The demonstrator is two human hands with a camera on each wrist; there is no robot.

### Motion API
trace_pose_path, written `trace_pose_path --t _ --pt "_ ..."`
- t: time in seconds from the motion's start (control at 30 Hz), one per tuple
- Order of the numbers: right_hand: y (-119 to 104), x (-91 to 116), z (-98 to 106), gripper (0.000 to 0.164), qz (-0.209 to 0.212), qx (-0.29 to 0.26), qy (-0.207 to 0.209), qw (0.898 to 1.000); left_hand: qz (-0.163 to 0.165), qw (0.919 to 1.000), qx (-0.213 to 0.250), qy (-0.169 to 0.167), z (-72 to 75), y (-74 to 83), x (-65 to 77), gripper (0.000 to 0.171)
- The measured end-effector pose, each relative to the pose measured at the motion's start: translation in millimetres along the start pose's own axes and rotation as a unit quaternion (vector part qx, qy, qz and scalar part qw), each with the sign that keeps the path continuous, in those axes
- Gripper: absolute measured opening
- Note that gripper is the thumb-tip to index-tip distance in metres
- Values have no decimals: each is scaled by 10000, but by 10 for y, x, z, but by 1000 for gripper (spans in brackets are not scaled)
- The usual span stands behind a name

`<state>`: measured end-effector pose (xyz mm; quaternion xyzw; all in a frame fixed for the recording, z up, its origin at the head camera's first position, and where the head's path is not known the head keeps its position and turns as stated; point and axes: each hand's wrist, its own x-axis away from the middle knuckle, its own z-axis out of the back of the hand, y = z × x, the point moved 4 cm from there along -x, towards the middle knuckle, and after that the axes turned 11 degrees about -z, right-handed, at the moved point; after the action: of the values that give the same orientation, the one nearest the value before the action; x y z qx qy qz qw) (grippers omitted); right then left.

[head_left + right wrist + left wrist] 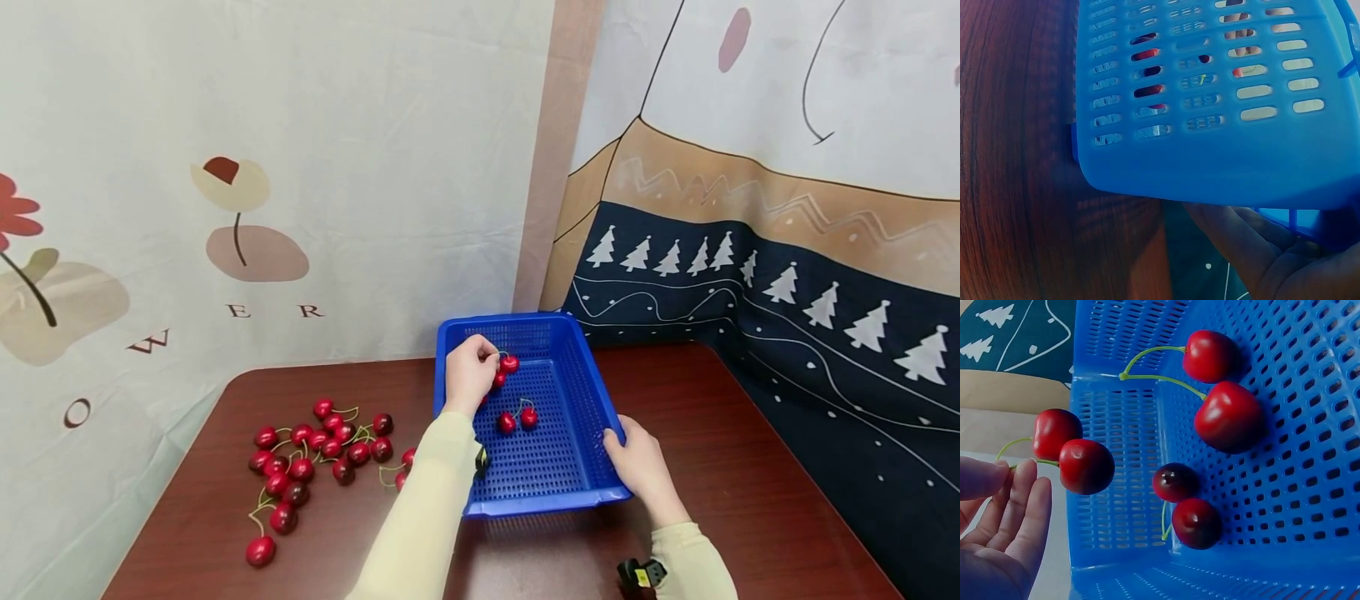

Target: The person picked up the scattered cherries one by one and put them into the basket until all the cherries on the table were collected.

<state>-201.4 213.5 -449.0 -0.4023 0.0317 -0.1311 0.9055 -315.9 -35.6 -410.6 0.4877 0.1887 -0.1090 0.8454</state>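
My left hand (pixel 468 377) is over the far left part of a blue plastic basket (pixel 558 475). Between thumb and fingertips it pinches the green stems of a pair of red cherries (pixel 1087 467), which hang inside the basket's rim. Below, one joined pair of cherries (pixel 1230 417) lies on the perforated floor, and a darker pair (pixel 1196 524) rests near a side wall. At the basket's right side, my right hand (pixel 641 465) grips the rim, thumb on top; its fingers are partly hidden under the edge in the right wrist view.
Many loose cherries (pixel 302 469) with green stems are spread over the brown table (pixel 750 500) left of the basket. A couple more cherries (pixel 401 480) lie partly behind the left sleeve. Printed cloth (pixel 405 208) hangs behind the table and along its right side.
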Motion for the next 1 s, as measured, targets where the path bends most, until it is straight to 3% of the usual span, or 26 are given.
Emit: trace_pose_path --t 0.27,0.63,1.0 --pt "-16 13 10 40 -12 -34 -21 10000 116 9994 -175 -271 -75 -21 24 10" --pt "-4 7 2 39 20 -39 -4 10000 -90 9932 -815 -825 -177 -44 58 11" --pt "-3 10 2 40 -5 -59 -1 10000 111 9879 -1089 -1098 -224 -85 91 12"
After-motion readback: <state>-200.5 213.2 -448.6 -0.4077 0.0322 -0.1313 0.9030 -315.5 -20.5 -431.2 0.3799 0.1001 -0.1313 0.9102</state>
